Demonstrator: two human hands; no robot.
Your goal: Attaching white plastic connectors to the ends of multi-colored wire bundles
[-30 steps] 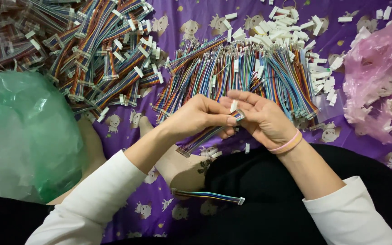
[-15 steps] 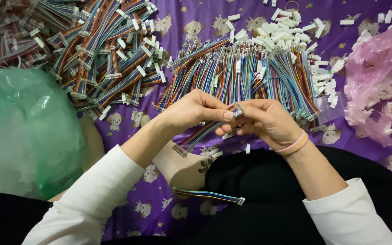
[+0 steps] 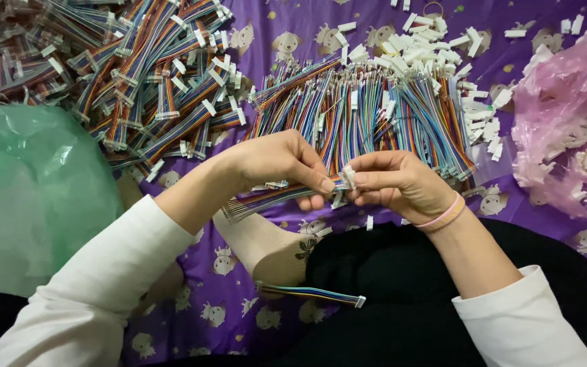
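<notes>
Left hand (image 3: 276, 163) pinches a rainbow ribbon cable (image 3: 266, 200) level, steadying its end; right hand (image 3: 395, 183) pinches a white connector (image 3: 348, 177) against that end.

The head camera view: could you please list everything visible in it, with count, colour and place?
ribbon cable: one, multicoloured, held between both hands
white connector: one, at that cable's end, pinched by the right hand
finished cable pile: many, multicoloured with white ends, upper left
loose cable bundle: many, multicoloured, centre top
loose white connectors: many, upper right on the cloth
single cable: one, multicoloured, on the lap
green plastic bag: one, left
pink plastic bag: one, right, holding white pieces
purple cloth: one, patterned, underneath
pink wristband: one, right wrist
left hand: grip on the cable
right hand: grip on the connector
</notes>
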